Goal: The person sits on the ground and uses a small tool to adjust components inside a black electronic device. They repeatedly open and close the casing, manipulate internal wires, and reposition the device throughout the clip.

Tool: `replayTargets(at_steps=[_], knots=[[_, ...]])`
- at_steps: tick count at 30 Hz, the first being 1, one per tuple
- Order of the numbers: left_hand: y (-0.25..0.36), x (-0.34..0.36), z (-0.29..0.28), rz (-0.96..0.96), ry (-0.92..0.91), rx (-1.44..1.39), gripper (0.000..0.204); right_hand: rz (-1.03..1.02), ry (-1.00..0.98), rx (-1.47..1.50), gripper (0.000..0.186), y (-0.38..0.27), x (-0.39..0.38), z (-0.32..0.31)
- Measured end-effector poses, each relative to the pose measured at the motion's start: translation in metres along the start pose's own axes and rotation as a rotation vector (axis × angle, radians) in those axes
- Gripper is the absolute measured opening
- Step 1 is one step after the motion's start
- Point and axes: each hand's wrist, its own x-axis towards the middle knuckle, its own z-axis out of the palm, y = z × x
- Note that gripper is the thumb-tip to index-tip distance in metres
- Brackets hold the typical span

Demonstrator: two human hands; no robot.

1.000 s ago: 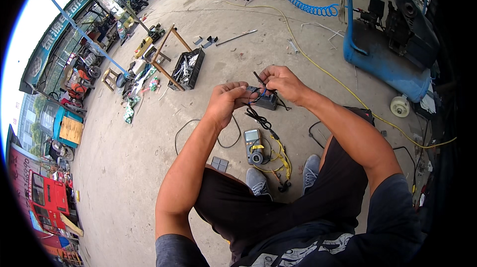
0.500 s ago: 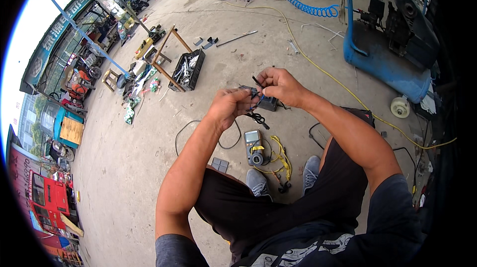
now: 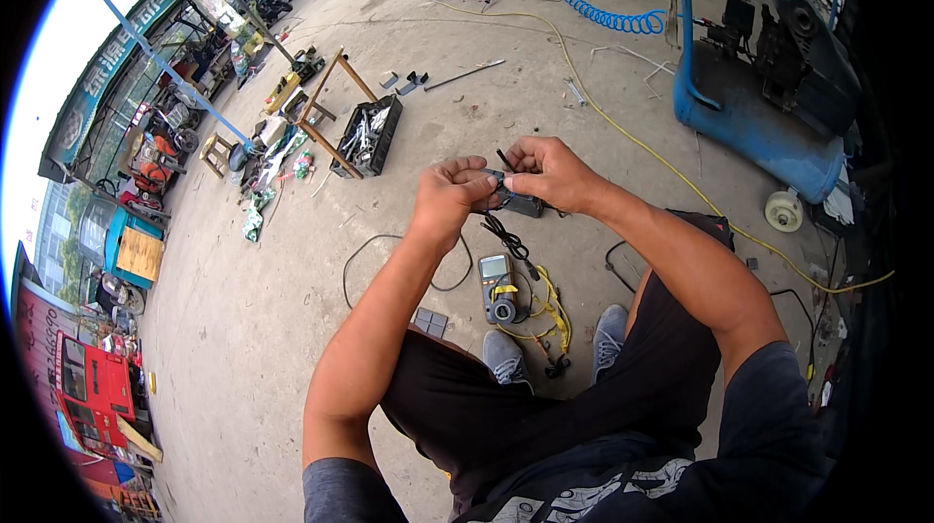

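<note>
My left hand (image 3: 452, 194) and my right hand (image 3: 553, 173) meet in front of me, fingers closed. Between the left thumb and fingers is a small dark piece with thin wires, its kind not clear. My right hand pinches a short black cable (image 3: 504, 159) whose end sticks up past the fingertips. Just beyond and below them lies a dark rectangular box (image 3: 526, 207), partly covered by the hands. Beneath the hands, a bundled black cord (image 3: 508, 241) reaches toward the ground. A grey multimeter (image 3: 495, 275) rests there, with yellow leads (image 3: 555, 314) beside it.
A black crate of tools (image 3: 368, 139) stands ahead on the left beside a wooden frame (image 3: 318, 116). A blue air compressor (image 3: 754, 129) is at the right. A yellow hose (image 3: 637, 139) crosses the concrete. Dark flat tiles (image 3: 430, 323) lie near my left leg.
My left hand has turned and moved slightly up and right, closer to my right hand. The bundled cord hangs lower and straighter. My right hand has barely moved.
</note>
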Motion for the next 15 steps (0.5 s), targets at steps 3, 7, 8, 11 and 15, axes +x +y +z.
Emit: replayTargets(at_steps=[3,7,8,11,15], knots=[[-0.001,-0.001,0.004,0.133,0.041,0.138,0.032,0.012,-0.001,0.041,0.024,0.001,0.000,0.002],[-0.004,-0.001,0.006,0.290,0.091,0.356,0.032,0.077,0.027,0.052,0.015,0.001,0.000,0.006],[-0.005,0.000,0.006,0.334,0.103,0.405,0.032,0.086,0.013,0.013,0.015,-0.001,0.000,0.006],[-0.006,-0.001,0.007,0.454,0.166,0.444,0.029,0.101,-0.005,-0.073,0.019,-0.010,0.000,0.006],[-0.008,-0.002,0.009,0.627,0.152,0.557,0.024,0.125,0.001,-0.048,0.024,-0.015,-0.001,0.006]])
